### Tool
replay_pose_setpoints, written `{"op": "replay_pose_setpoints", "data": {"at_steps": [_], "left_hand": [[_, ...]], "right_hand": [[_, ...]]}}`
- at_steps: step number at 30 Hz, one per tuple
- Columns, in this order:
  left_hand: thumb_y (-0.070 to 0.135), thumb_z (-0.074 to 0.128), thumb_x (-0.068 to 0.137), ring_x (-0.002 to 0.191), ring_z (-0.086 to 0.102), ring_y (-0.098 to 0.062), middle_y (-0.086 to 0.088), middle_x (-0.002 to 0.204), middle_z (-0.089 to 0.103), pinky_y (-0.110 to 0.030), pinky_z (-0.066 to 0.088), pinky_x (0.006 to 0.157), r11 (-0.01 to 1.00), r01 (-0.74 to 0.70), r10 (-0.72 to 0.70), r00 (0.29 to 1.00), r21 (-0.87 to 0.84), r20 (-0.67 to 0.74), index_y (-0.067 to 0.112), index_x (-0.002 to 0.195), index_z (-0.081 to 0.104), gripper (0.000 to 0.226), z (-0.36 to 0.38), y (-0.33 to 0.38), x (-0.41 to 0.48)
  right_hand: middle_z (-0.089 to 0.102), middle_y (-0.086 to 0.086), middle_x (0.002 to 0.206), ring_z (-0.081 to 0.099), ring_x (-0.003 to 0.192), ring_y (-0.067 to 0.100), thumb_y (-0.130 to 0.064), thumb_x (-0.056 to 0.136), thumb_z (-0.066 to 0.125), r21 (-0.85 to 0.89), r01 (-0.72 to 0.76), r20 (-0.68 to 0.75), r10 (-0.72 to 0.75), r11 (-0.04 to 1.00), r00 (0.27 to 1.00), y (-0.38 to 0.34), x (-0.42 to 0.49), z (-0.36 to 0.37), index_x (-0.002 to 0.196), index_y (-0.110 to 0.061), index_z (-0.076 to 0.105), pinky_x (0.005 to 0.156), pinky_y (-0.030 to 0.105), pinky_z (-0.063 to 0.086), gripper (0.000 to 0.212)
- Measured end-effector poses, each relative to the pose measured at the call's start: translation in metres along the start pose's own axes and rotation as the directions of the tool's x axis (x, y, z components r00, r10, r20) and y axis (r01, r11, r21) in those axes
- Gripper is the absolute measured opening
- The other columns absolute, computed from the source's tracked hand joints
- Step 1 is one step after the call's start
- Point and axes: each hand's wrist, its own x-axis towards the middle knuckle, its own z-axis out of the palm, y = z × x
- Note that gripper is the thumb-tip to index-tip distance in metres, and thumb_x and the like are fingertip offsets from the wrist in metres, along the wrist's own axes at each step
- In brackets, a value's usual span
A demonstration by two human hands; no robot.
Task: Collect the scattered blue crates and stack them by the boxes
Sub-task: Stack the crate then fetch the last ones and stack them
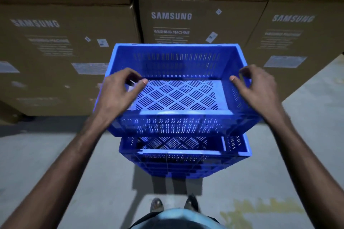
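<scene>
**Top crate hovering over the stack, ready to seat**

Standing here, nearest to me are the person's shoes (174, 204) at 6 o'clock on the grey concrete floor (46, 163), with a yellowish stain (260, 212) off at 5 o'clock. Just beyond the feet rises the stack of blue crates (184, 156), a few deep as far as I can judge.

Above it, the slotted blue crate (176, 95) is carried level. The left hand (119, 89) curls over its 9 o'clock rim, thumb inside; the right hand (258, 87) does the same at 3 o'clock. Both hands are closed on the crate's walls, though the fingertips outside are hidden.

To do this well, I'd say the carried crate should be squared up first: it sits slightly toward 11 o'clock of the stack below, so the near edges need to line up before lowering. Bring it down flat, not corner-first, and slip the thumbs clear as the rims meet, or they could get pinched.

Farther back, at 12 o'clock, a wall of Samsung washing machine boxes (171, 24) fills the room, close behind the stack. The lighting is dim.
</scene>
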Motion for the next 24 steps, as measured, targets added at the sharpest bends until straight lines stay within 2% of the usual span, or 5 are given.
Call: {"op": "replay_pose_setpoints", "data": {"at_steps": [3,8,15,21,24], "left_hand": [[0.055,0.064,0.096,0.09,0.067,-0.01,0.01,0.098,0.072,-0.031,0.053,0.078,0.989,-0.141,0.136,0.985,0.038,0.106,0.025,0.106,0.068,0.032,0.023,0.031,-0.023],[0.074,0.045,0.096,0.097,0.068,-0.024,0.0,0.111,0.073,-0.042,0.052,0.085,0.951,-0.152,0.063,0.948,0.269,0.312,0.023,0.123,0.062,0.059,0.065,0.047,-0.042],[0.073,0.047,0.097,0.11,0.065,-0.029,-0.006,0.121,0.071,-0.047,0.049,0.095,0.931,-0.15,0.111,0.985,0.334,0.134,0.018,0.132,0.06,0.067,0.071,0.038,-0.067],[0.076,0.039,0.098,0.085,0.057,-0.025,0.003,0.087,0.059,-0.041,0.035,0.082,0.848,-0.232,0.179,0.972,0.476,0.154,0.02,0.107,0.061,0.062,0.068,0.017,-0.074],[0.072,0.039,0.101,0.084,0.055,-0.026,0.0,0.086,0.059,-0.042,0.035,0.082,0.85,-0.244,0.216,0.97,0.467,0.114,0.018,0.108,0.062,0.059,0.074,0.01,-0.079]], "right_hand": [[0.069,0.006,0.118,0.065,0.111,0.027,-0.052,0.097,0.061,0.051,0.11,0.059,-0.113,0.993,0.992,-0.03,-0.032,0.016,0.118,-0.018,0.065,0.094,0.043,0.052,0.041],[0.066,0.0,0.123,0.062,0.113,0.024,-0.06,0.1,0.052,0.04,0.148,0.116,-0.152,0.988,0.982,-0.059,-0.049,0.035,0.122,-0.022,0.062,0.086,0.039,0.05,0.046],[0.066,0.007,0.122,0.063,0.109,0.029,-0.062,0.103,0.044,0.047,0.308,0.187,-0.312,0.95,0.932,-0.047,-0.07,0.059,0.13,-0.018,0.055,0.086,0.043,0.052,0.053],[0.07,0.005,0.106,0.065,0.091,0.026,-0.075,0.097,0.042,-0.033,0.37,0.184,-0.358,0.928,0.915,-0.05,-0.085,0.052,0.123,-0.018,0.061,0.08,0.038,0.049,0.065],[0.063,0.003,0.086,0.061,0.08,0.027,-0.072,0.095,0.049,-0.169,0.431,0.222,-0.392,0.886,0.893,-0.048,-0.09,0.053,0.111,-0.015,0.061,0.076,0.038,0.04,0.061]]}}
